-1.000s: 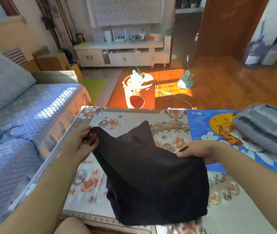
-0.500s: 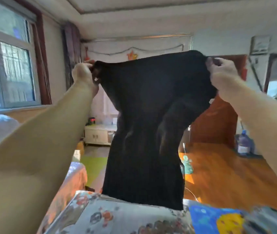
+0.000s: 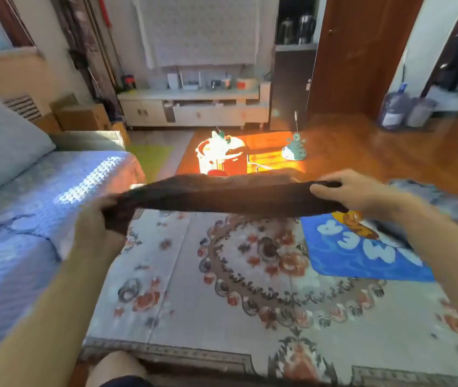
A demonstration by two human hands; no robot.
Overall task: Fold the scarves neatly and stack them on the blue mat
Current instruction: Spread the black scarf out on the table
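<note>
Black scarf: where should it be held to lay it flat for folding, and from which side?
Probably at its two end corners, from above. The black scarf hangs stretched in a flat band over the floral table cover, the left hand gripping one end and the right hand the other, so it would likely lower without bunching.
</note>
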